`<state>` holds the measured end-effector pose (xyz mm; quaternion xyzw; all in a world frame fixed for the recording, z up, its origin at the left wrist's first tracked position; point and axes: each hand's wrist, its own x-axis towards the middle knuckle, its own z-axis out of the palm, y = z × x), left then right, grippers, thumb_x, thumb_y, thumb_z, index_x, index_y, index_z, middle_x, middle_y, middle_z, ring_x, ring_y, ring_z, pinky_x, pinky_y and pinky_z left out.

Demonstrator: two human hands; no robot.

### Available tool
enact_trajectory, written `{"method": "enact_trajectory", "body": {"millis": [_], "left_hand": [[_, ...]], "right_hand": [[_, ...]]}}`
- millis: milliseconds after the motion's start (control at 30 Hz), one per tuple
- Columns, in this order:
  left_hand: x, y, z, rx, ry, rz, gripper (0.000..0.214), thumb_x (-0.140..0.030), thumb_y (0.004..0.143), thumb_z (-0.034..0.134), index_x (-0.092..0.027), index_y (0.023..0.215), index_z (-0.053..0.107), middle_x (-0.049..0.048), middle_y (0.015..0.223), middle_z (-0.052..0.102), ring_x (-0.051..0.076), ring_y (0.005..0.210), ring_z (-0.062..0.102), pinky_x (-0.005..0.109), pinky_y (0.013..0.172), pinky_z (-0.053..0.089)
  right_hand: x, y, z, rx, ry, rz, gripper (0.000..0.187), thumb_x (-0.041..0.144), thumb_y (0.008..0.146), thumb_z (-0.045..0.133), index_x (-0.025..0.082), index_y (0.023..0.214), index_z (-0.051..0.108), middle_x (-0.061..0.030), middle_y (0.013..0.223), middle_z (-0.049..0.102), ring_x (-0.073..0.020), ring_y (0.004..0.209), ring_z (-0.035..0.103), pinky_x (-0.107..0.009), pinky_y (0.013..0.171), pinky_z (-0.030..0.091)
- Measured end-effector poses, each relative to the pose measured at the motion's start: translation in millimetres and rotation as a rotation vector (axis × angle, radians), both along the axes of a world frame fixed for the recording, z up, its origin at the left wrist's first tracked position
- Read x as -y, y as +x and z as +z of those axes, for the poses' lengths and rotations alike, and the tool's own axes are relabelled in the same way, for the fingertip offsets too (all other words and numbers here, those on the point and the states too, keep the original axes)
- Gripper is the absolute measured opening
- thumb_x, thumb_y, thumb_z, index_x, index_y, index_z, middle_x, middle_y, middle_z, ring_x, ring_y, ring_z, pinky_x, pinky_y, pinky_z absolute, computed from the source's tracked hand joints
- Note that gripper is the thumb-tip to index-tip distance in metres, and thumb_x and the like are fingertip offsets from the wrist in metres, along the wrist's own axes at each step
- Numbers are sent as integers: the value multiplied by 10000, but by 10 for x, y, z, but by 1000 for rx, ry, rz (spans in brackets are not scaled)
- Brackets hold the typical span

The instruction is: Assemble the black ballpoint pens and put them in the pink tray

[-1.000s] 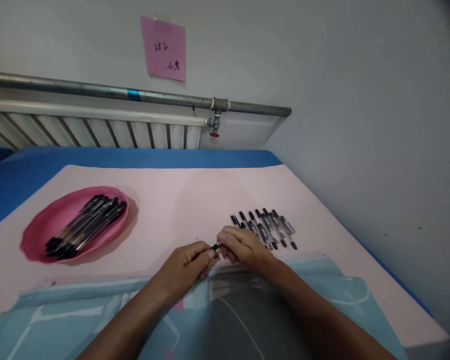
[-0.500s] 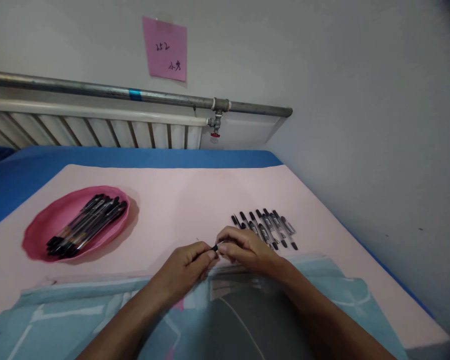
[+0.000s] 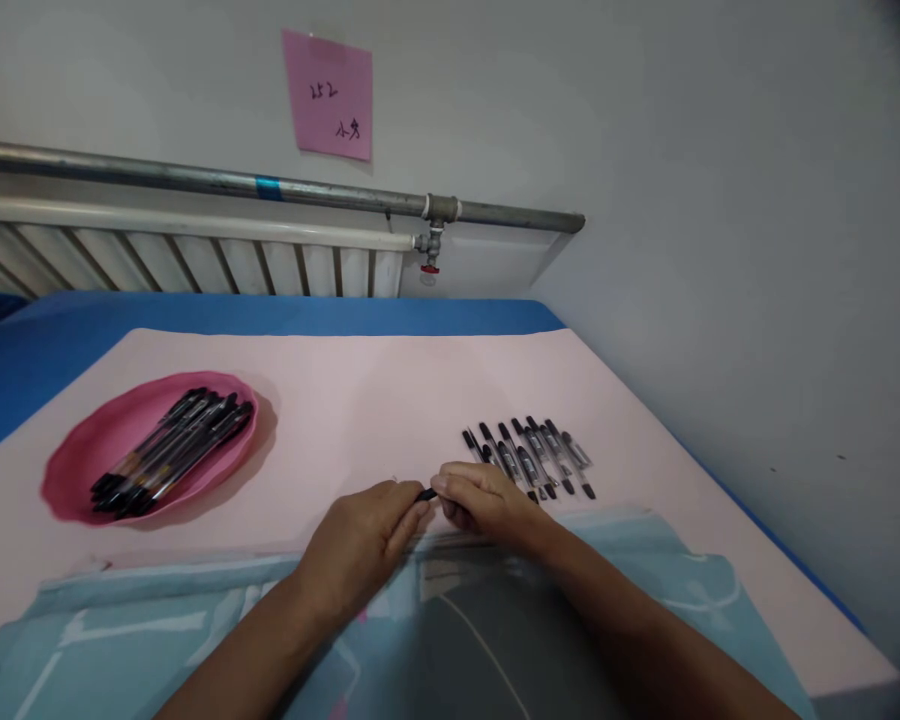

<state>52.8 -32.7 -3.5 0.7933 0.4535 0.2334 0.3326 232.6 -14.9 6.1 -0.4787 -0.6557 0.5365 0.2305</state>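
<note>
Between my two hands, low over the near part of the pink table, is a pen (image 3: 426,495); only its short black part shows, the rest being hidden by fingers. My left hand (image 3: 364,530) is closed on it from the left, thumb against the bent fingers. From the right, my right hand (image 3: 484,500) pinches the same pen with thumb and fingertips. Just beyond the right hand, several clear pens with black ends (image 3: 529,455) lie in slanted rows on the pink surface (image 3: 360,410).
At the left stands a pink oval dish (image 3: 71,455) with several black-capped clear pens (image 3: 176,450) in it. Light blue patterned cloth (image 3: 157,630) lies along the near edge. A wall (image 3: 720,250) rises on the right, and a radiator (image 3: 255,265) with a pipe runs behind.
My right hand has shifted slightly, its fingers now closer over the pen. The left hand has turned a little, its back showing more. The dish and the laid-out pens stay put.
</note>
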Motion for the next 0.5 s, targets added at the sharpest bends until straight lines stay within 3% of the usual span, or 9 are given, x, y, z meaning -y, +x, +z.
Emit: {"method": "enact_trajectory", "body": {"millis": [67,267,367,500], "left_hand": [[-5,3,2,26,-40,-10,305,-362,890,339,-231,957,606,25,863,639,156,774,554,262,713,390],[-19,20,16,71,-161,-41,302,-349,883,353,-192,851,609,-1,714,608,130,653,517,242,613,357],[-12,13,2,22,-116,-52,308,-350,889,342,-192,809,593,-4,696,590,129,645,508,241,603,345],[1,9,-9,-37,-13,-56,309,-361,896,324,-206,848,588,12,750,603,143,687,526,250,634,361]], "right_hand": [[-2,-3,2,15,25,2,339,353,880,385,173,595,425,42,518,421,-77,482,387,-203,486,316],[-17,37,21,160,365,140,177,290,852,445,164,764,532,21,654,516,-99,610,452,-213,568,331],[-17,51,2,182,381,167,222,289,874,412,162,730,524,18,648,520,-97,611,460,-211,575,333],[-7,36,16,183,295,133,274,325,878,413,167,673,503,34,575,475,-94,568,433,-205,533,316]]}}
